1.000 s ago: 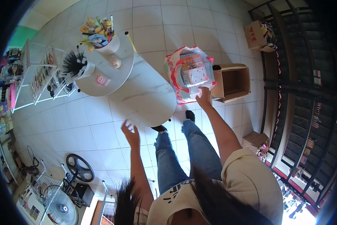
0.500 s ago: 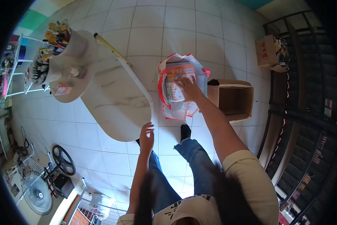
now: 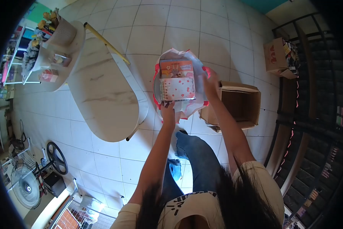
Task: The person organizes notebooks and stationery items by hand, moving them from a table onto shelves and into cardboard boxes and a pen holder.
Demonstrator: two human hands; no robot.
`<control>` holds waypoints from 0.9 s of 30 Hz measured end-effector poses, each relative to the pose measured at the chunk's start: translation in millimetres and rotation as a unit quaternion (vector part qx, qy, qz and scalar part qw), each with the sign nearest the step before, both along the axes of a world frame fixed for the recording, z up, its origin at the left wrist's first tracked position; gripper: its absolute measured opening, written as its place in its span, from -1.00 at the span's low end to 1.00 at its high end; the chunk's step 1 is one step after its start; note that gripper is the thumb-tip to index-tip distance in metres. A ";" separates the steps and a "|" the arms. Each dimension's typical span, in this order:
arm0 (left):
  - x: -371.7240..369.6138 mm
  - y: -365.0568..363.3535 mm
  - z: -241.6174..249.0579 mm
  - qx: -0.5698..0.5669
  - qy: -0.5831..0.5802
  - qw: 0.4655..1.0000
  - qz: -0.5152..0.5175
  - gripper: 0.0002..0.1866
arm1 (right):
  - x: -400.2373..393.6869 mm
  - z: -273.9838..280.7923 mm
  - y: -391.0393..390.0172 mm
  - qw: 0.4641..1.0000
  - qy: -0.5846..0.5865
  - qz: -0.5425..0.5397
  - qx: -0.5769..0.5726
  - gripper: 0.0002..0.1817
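A white plastic bag (image 3: 183,110) with red-pink handles stands open on the tiled floor in front of me. Inside it lies a stack, with a white spiral notebook (image 3: 179,89) dotted in pink over an orange illustrated book (image 3: 182,66). My left hand (image 3: 167,110) is closed at the lower left corner of the notebook, its fingertips at that edge. At the bag's right rim is my right hand (image 3: 211,82), smeared by motion, its fingers close to the pink handle (image 3: 206,71).
An open cardboard box (image 3: 238,105) stands just right of the bag. To the left is an oval marble-look table (image 3: 102,91) with a basket (image 3: 62,32) of pens on its upper tier. A filled carton (image 3: 276,57) sits by the dark shelving at right. A fan (image 3: 28,187) is at lower left.
My left hand has moved from beside the table to the notebook's near edge. My right hand has come off the books to the bag's right rim, uncovering the notebook.
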State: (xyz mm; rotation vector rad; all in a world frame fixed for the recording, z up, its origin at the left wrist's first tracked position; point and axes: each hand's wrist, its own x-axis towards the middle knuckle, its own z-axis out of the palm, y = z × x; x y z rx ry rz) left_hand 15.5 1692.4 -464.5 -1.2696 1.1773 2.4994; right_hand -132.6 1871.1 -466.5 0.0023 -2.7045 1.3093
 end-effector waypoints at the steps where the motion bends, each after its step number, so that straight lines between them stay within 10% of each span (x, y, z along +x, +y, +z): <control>1: 2.1 -2.0 -8.9 -0.003 0.010 1.000 0.006 -0.29 | 26.2 -6.5 19.6 0.990 0.001 -0.109 0.091 -0.47; 3: 8.7 -8.9 -30.1 -0.011 0.030 0.999 0.015 -0.29 | 84.0 -32.9 48.7 0.932 -0.081 -0.215 0.279 -0.33; 8: 30.9 -20.5 -42.8 0.147 0.032 0.985 0.078 -0.40 | 170.1 -86.6 97.0 0.892 -0.281 -0.049 0.349 -0.12; 15: 16.7 -19.4 -41.4 0.231 0.143 0.949 0.160 -0.55 | 79.9 -139.5 174.6 0.935 -0.071 -0.027 0.348 -0.11; 27: 25.2 -19.4 -40.1 0.133 0.160 0.976 0.068 -0.49 | -26.2 -110.6 153.8 0.925 -0.069 0.012 0.373 -0.07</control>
